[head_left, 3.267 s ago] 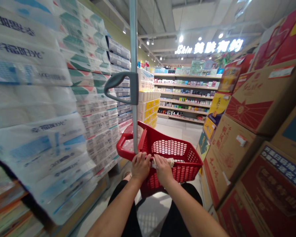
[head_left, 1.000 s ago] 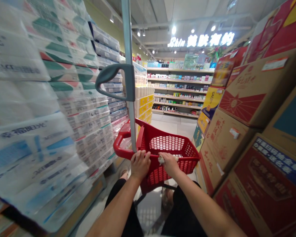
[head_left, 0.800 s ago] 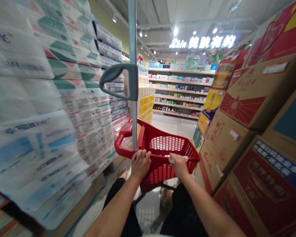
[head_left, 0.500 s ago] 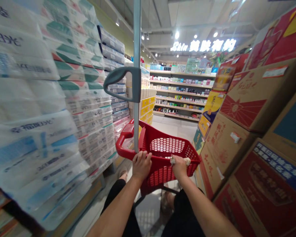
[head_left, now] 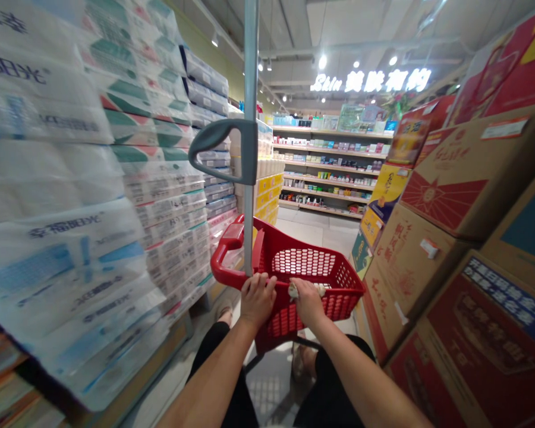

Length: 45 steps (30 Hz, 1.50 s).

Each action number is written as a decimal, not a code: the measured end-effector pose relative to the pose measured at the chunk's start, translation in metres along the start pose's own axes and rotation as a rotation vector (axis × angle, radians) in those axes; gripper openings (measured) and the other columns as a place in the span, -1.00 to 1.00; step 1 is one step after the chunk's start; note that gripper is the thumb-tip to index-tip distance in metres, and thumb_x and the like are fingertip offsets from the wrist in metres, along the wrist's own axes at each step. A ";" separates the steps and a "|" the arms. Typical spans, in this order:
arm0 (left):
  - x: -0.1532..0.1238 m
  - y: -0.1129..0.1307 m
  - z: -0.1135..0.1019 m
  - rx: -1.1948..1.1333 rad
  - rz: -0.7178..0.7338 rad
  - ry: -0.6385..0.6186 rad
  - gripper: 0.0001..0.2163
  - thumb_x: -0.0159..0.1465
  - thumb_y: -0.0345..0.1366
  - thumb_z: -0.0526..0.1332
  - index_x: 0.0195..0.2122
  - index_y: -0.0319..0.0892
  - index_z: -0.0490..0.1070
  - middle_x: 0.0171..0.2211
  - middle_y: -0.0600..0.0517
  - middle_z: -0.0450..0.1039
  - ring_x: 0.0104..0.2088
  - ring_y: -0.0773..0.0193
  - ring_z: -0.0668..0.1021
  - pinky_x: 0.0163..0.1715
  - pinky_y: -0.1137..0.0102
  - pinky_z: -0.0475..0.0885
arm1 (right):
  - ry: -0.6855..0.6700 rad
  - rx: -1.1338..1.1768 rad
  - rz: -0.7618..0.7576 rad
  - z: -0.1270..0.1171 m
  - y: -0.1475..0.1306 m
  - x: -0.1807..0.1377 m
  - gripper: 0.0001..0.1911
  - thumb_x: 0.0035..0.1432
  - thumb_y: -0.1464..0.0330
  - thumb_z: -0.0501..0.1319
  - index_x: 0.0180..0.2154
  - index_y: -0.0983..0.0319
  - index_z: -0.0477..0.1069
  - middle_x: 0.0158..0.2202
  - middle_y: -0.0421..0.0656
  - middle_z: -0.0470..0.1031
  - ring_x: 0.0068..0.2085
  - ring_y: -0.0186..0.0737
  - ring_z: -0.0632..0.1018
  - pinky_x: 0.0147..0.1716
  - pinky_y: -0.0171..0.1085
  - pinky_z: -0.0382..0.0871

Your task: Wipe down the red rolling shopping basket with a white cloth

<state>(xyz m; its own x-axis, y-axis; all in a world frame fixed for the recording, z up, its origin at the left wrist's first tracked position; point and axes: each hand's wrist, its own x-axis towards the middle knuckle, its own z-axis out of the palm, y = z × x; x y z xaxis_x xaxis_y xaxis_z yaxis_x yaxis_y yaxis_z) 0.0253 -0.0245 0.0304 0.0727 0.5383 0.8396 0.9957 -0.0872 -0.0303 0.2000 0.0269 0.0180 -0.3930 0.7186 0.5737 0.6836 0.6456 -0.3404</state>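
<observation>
The left hand (head_left: 257,299) is gripping the near rim of the red shopping basket (head_left: 312,276), fingers curled over it by the grey pole (head_left: 250,137). The right hand (head_left: 307,300) is pressing a crumpled whitish cloth (head_left: 294,290) against that rim, seemingly wiping; sliding it onward would call for steady pressure.
</observation>
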 end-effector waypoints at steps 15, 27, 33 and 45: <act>-0.002 -0.002 -0.002 -0.023 0.018 -0.011 -0.75 0.25 -0.31 0.15 -0.06 -0.02 0.46 -0.06 -0.01 0.47 0.02 0.11 0.40 0.04 0.21 0.15 | 0.067 -0.139 0.034 -0.009 0.055 -0.024 -0.35 -0.10 0.68 -0.01 0.06 0.27 0.37 0.01 -0.03 0.47 0.03 -0.12 0.44 0.05 -0.13 0.28; -0.002 -0.003 -0.004 -0.044 0.013 -0.018 -0.73 0.24 -0.31 0.16 -0.03 -0.01 0.45 -0.05 -0.02 0.46 0.02 0.11 0.40 0.05 0.21 0.16 | 0.103 0.000 0.075 -0.008 0.048 -0.016 -0.47 -0.07 0.62 0.00 -0.06 0.25 0.45 -0.09 -0.07 0.53 -0.06 -0.13 0.49 -0.02 -0.17 0.31; -0.003 -0.004 -0.002 -0.023 0.012 -0.005 -0.73 0.24 -0.31 0.15 -0.04 -0.01 0.45 -0.05 -0.01 0.46 0.03 0.10 0.40 0.05 0.20 0.15 | 0.126 0.014 0.106 -0.008 0.042 -0.012 -0.52 -0.04 0.59 -0.02 -0.11 0.24 0.46 -0.14 -0.09 0.54 -0.12 -0.14 0.48 -0.06 -0.20 0.28; -0.003 -0.003 -0.001 0.004 0.001 0.014 -0.75 0.25 -0.29 0.14 -0.06 -0.01 0.46 -0.06 0.00 0.47 0.02 0.10 0.40 0.05 0.20 0.13 | 0.073 0.046 0.111 -0.001 0.012 -0.008 -0.53 -0.02 0.59 -0.01 -0.08 0.26 0.42 -0.12 -0.07 0.50 -0.08 -0.14 0.44 -0.03 -0.20 0.24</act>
<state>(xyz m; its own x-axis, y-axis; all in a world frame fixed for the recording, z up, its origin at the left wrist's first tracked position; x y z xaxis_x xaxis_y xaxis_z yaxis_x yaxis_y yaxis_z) 0.0221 -0.0267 0.0287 0.0726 0.5267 0.8469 0.9959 -0.0839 -0.0332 0.2114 0.0285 0.0102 -0.2699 0.7667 0.5825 0.6908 0.5756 -0.4376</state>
